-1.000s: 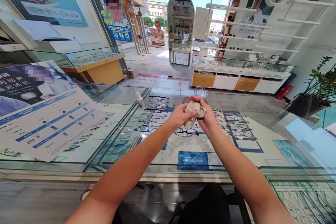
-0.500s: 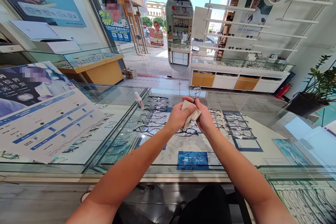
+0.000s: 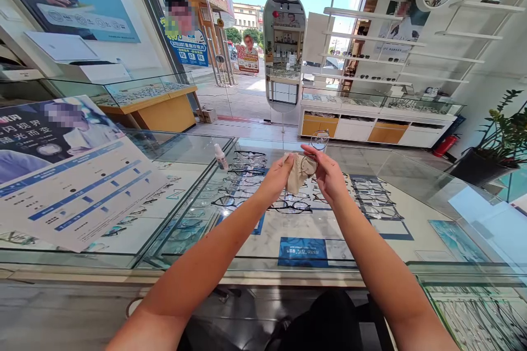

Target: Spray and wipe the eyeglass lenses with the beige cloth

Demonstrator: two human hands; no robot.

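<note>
Above the glass counter, my left hand [image 3: 276, 179] is closed on a beige cloth [image 3: 297, 175] that hangs down from its fingers. My right hand [image 3: 329, 173] grips a pair of thin round eyeglasses [image 3: 319, 139], one lens standing up beyond the fingers. The other lens is in front of the cloth, close to my left fingertips. Whether cloth and lens touch I cannot tell. Below my hands, a dark-framed pair of glasses [image 3: 291, 207] lies on the counter, and more frames [image 3: 376, 197] are in rows to the right.
A small white spray bottle [image 3: 221, 158] stands left of the hands. A large printed sheet [image 3: 78, 175] leans over the counter's left side. A blue card [image 3: 302, 252] lies near the front edge. An oval mirror [image 3: 284, 49] stands beyond the counter.
My hands have moved apart a little, and the eyeglasses have shifted right and tilted. The cloth has opened out and hangs lower, with the near lens now showing against it.
</note>
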